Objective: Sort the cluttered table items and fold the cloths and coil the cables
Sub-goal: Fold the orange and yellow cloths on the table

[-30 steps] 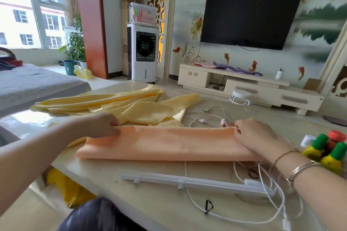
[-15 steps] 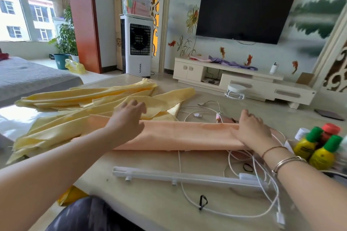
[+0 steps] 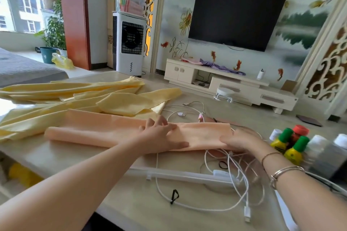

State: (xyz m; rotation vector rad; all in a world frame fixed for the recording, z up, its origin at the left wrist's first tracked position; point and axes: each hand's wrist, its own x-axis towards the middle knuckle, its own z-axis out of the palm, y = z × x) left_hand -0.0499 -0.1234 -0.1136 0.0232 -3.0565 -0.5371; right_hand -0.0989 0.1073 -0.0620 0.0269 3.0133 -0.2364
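The peach cloth (image 3: 105, 131) lies as a long folded strip across the middle of the table (image 3: 56, 157), partly done but needing more folds. The left hand (image 3: 161, 137) rests flat on its middle, fingers spread; the right hand (image 3: 242, 141) grips its right end, fingers curled around the edge. Behind it the yellow cloth (image 3: 75, 99) sprawls unfolded. The white cables (image 3: 232, 172) lie tangled near the right wrist, uncoiled (a white bar (image 3: 180, 175) lies among them). The bottles (image 3: 293, 146) stand clustered at the right, so most sorting appears left.
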